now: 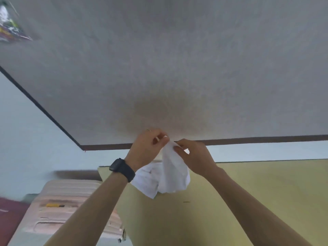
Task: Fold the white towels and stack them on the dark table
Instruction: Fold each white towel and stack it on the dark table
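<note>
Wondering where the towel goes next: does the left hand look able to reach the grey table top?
Likely yes: the left hand, gripping the white towel, sits over the table at its near edge, nothing between.

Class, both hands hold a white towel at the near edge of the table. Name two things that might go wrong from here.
1. The left hand and right hand pinch the white towel close together, so it hangs bunched; laid down so, it would likely fold crooked.
2. It hangs short of the table, over the yellow surface; a slipped pinch would probably drop it there.
</note>
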`<state>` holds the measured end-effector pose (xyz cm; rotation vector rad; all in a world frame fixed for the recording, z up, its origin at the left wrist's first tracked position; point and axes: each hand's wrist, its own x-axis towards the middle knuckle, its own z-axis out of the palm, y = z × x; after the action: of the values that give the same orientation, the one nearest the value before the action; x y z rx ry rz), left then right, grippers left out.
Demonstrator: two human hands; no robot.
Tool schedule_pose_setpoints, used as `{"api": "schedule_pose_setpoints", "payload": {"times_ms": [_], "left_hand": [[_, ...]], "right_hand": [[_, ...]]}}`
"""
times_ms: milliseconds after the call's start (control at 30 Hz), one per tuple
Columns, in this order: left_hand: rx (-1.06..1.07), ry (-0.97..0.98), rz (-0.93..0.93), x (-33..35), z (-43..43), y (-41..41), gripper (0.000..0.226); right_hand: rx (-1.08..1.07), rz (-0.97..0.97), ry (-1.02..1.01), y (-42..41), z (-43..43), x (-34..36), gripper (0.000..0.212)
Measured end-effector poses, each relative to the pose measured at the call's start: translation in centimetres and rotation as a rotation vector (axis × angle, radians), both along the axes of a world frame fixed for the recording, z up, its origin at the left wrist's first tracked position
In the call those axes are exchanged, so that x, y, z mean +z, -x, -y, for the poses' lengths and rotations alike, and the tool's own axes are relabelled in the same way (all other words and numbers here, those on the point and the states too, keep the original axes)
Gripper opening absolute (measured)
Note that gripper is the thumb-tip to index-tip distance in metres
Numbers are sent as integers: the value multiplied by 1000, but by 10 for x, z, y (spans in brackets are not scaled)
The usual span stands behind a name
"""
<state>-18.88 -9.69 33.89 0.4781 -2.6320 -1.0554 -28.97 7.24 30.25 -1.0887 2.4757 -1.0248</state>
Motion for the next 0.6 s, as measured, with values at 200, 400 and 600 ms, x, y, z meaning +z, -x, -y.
{"api": "schedule_pose_setpoints", "payload": {"times_ms": [200,400,600], "left_hand": [[255,-181,-171,6,-40,-21,11],[424,-176,-203,-18,-75,-38,9],[426,-241,-150,-49,-109,-67,6]], "right_hand": [[19,-196,-110,18,-66,6,23],[-19,-222,-197,26,-131,-9,27],[-119,-12,-34,12,-191,-28,19]]}}
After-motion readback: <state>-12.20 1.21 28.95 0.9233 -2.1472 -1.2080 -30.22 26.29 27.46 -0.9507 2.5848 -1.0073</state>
